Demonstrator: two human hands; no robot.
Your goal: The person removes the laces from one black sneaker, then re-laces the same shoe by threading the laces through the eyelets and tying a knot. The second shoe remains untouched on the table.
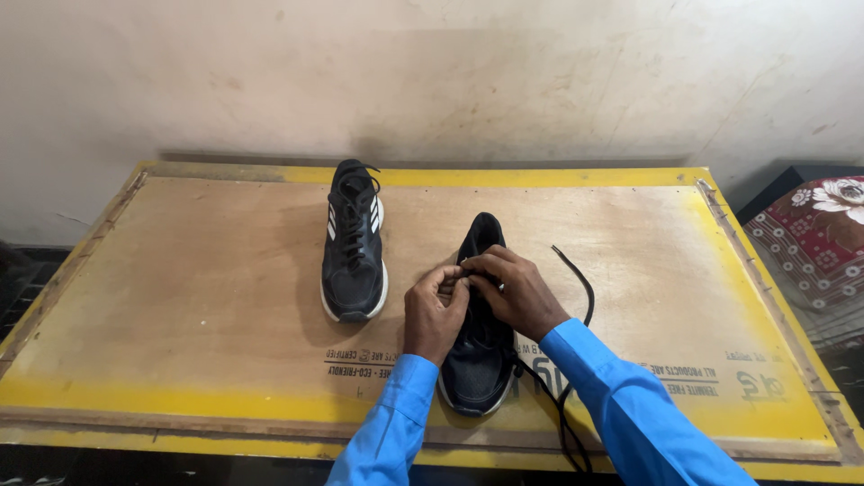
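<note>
Shoe (pixel 478 364): black, white-edged sole, lying on the board (pixel 207 297) near its near edge, right of centre, one end toward the person and the other toward the wall. Directly under both hands; its middle is covered by them, its near end and far end show.

Lace (pixel 583 286): black, loose. Runs from the shoe's right side out over the board, one end lying to the far right of the hands, another length trailing near, past the board's edge beside the right sleeve.

Left hand (pixel 434 313): over the shoe's left side, fingers curled in, fingertips pinched narrow at the top of the shoe, meeting the right hand. Whether lace or shoe fabric sits in the pinch cannot be told.

Right hand (pixel 515 292): over the shoe's right side, fingers bent, closed narrow against the left fingertips at the same spot. What it grips is hidden.

Second shoe (pixel 354 243): same kind, white side stripes, laced, standing left and farther off, well apart from the hands.

Board: plywood, yellow border, set against a pale wall (pixel 432 72).

Sleeves (pixel 630 414): bright blue, both arms.

Cloth (pixel 814 243): red, patterned, far right, off the board.
</note>
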